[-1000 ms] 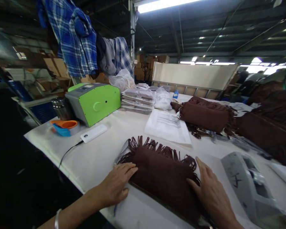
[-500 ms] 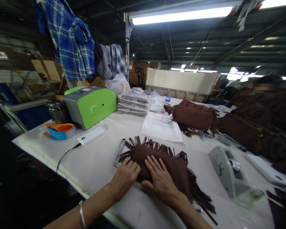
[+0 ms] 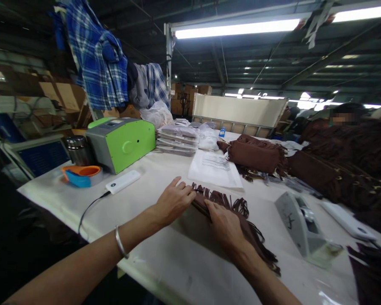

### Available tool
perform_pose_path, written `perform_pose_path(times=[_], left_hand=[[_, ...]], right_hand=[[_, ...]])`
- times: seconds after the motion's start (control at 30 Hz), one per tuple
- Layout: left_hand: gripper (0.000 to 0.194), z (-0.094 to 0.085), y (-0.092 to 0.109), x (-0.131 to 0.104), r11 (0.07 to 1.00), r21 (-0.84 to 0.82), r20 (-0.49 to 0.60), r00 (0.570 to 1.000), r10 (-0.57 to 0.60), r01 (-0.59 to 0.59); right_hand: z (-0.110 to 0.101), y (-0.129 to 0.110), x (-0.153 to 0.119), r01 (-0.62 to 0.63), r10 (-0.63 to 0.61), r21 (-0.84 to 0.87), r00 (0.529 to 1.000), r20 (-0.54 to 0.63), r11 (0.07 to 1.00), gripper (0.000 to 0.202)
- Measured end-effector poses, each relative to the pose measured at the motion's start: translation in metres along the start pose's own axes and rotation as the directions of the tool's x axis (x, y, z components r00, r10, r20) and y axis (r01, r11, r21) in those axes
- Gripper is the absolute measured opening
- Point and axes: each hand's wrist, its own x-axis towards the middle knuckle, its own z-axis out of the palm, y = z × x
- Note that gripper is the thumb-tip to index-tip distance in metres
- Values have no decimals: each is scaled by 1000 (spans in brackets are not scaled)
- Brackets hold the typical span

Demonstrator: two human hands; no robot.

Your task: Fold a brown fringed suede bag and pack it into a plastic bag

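Note:
A dark brown fringed bag [image 3: 246,226] is tilted up on the white table, its near edge raised and its fringe spread along the far and right sides. My left hand [image 3: 174,201] pinches the bag's left corner, fingers curled. On the raised near edge, my right hand [image 3: 224,220] grips with its fingers bent over it; the thumb is hidden. A silver bracelet [image 3: 120,242] circles my left wrist. Beyond the bag lies a printed white sheet [image 3: 214,169].
At the left are a green machine [image 3: 127,144], a steel flask [image 3: 78,150], tape rolls [image 3: 82,173] and a white power bank [image 3: 123,182]. A tape dispenser [image 3: 300,224] stands right. Brown bags [image 3: 257,154] lie behind. A person [image 3: 343,127] is at the far right.
The bag was lying flat under both hands; now its near edge is lifted. My left hand has moved up to the corner, and my right hand has curled from flat to gripping.

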Motion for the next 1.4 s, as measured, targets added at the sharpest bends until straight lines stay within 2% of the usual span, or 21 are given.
perform_pose_path(times=[0.07,0.13,0.23,0.3,0.4,0.5,0.6,0.7,0.83,0.93,1.0,1.1,1.2,1.27,1.33,1.4], left_hand=[[17,-6,-14,6,992,-116,83,995,-46,56],[26,-7,-31,7,954,-264,167,981,-99,142],[31,-11,-55,7,899,-387,236,965,-119,205],[26,-16,-66,8,884,-425,261,961,-88,196],[18,-29,-75,11,862,-481,281,959,-20,159],[15,-42,-79,14,861,-498,262,964,34,105],[11,-50,-83,17,891,-447,216,976,20,81],[12,-56,-93,24,933,-353,134,991,-29,75],[17,-66,-112,34,971,-217,19,995,-102,104],[22,-65,-115,31,981,-144,-20,991,-133,129],[25,-52,-105,19,985,-119,-7,992,-130,128],[33,-16,-69,-18,987,-121,73,993,-95,103],[33,23,-25,-64,984,-159,176,983,-45,74],[29,41,-4,-89,977,-190,201,978,-55,94],[28,52,5,-104,965,-221,193,976,-101,143],[31,58,4,-110,952,-239,169,974,-152,190]], right_hand=[[-8,18,-5,-47,49,-55,998,33,997,49],[-13,37,-12,-82,86,-70,995,56,994,41],[-26,61,-19,-105,111,-76,990,89,992,29],[-45,71,-17,-93,100,-70,990,101,993,21],[-84,79,-11,-59,65,-55,991,115,997,9],[-126,84,-6,-12,18,-50,992,127,999,7],[-156,84,-1,33,-23,-85,993,119,996,10],[-168,78,9,23,-19,-240,1000,17,971,11],[-167,68,24,6,-55,-351,990,-130,936,16],[-155,68,27,0,-70,-355,981,-182,935,23],[-132,74,21,27,-102,-347,974,-200,937,35],[-67,93,-3,142,-220,-328,952,-214,934,52],[16,117,-43,271,-334,-290,922,-195,918,54],[59,132,-69,299,-357,-268,912,-201,916,57],[81,143,-86,281,-346,-267,908,-236,922,58],[81,151,-93,237,-314,-278,908,-276,931,60]])
